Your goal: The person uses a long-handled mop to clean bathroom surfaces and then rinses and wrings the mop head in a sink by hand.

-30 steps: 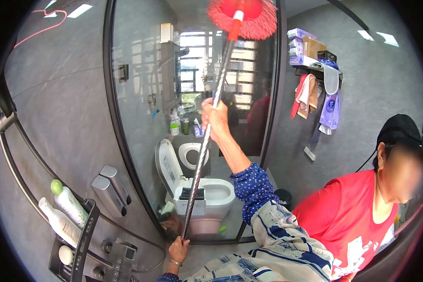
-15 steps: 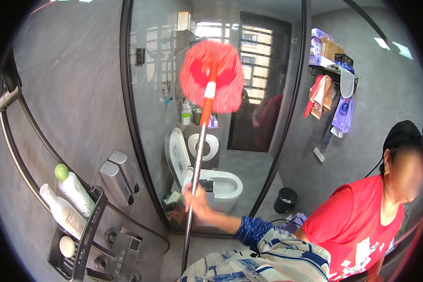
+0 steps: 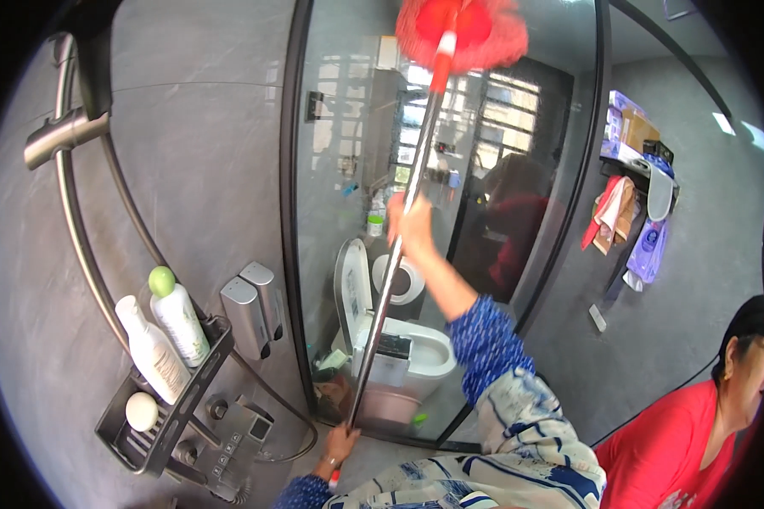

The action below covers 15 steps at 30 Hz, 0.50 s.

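Red fluffy mop head (image 3: 460, 32) at twelve o'clock on glass; right hand (image 3: 411, 226) clenched mid-pole, left hand (image 3: 339, 444) grasping bottom end at six. Long metal pole (image 3: 388, 280) looks light, stiff, top-heavy.

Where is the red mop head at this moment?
In the head view the red mop head is at the top centre, pressed high against the glass shower door, above the right hand gripping the pole.

Light: we see bright daylight reflected in the glass panel (image 3: 450, 212).
Glare: ceiling lamp (image 3: 724, 124) blows out.
Edges: our view bends strongly, with black corners.
Blur: mop head (image 3: 461, 32) looks soft.
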Each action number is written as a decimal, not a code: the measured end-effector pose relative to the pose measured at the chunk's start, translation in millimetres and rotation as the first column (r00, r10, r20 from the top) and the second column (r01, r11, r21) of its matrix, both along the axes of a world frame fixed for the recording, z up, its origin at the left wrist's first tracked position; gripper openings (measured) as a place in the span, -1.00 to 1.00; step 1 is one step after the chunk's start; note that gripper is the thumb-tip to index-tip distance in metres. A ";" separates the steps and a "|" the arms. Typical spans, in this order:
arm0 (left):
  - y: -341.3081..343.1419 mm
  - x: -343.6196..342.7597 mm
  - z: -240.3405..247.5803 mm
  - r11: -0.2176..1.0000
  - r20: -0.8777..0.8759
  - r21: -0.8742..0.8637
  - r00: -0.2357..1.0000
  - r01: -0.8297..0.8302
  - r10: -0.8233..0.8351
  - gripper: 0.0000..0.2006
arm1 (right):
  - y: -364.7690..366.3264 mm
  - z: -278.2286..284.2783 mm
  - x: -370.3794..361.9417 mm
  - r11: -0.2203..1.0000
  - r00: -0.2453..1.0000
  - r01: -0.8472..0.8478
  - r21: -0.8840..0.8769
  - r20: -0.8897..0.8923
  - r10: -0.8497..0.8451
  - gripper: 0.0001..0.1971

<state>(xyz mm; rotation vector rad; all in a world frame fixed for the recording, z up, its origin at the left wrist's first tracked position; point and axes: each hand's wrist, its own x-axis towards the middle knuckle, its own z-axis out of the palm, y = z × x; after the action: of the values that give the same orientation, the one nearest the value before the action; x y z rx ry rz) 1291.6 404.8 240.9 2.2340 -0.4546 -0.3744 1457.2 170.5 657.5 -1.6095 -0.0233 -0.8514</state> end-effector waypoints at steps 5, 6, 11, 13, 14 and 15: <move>153.1 -99.9 -180.1 0.975 -0.247 0.211 0.969 0.065 -0.011 -0.58 | 121.6 -168.2 -56.8 0.945 0.916 -0.185 0.269 -0.300 0.265 -0.88; 146.1 -114.7 -178.2 0.965 -0.381 0.239 0.925 0.110 -0.011 -0.58 | 115.3 -202.4 -68.7 0.939 0.892 -0.154 0.309 -0.365 0.266 -0.83; 117.2 -95.7 -162.3 0.978 -0.455 0.177 0.890 0.106 -0.014 -0.60 | 105.9 -168.7 -45.0 0.945 0.898 -0.210 0.250 -0.333 0.287 -0.78; 95.2 -57.4 -143.4 0.995 -0.376 0.067 0.926 0.069 -0.038 -0.61 | 91.7 -103.0 -19.2 0.948 0.928 -0.268 0.172 -0.218 0.302 -0.76; 77.0 -36.5 -128.8 0.998 -0.334 -0.002 0.940 0.068 -0.065 -0.61 | 82.9 -65.6 -10.7 0.963 0.964 -0.239 0.128 -0.088 0.251 -0.77; 31.5 -22.5 -85.5 0.985 -0.283 -0.111 0.946 0.129 -0.155 -0.63 | 41.8 -41.9 -7.0 0.978 0.980 -0.189 0.092 -0.043 0.194 -0.78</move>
<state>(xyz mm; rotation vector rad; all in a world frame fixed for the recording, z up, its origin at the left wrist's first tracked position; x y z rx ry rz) 1269.0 436.2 155.3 2.0204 -0.4654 -0.7329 1450.3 212.3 615.6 -1.5196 -0.1018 -0.6532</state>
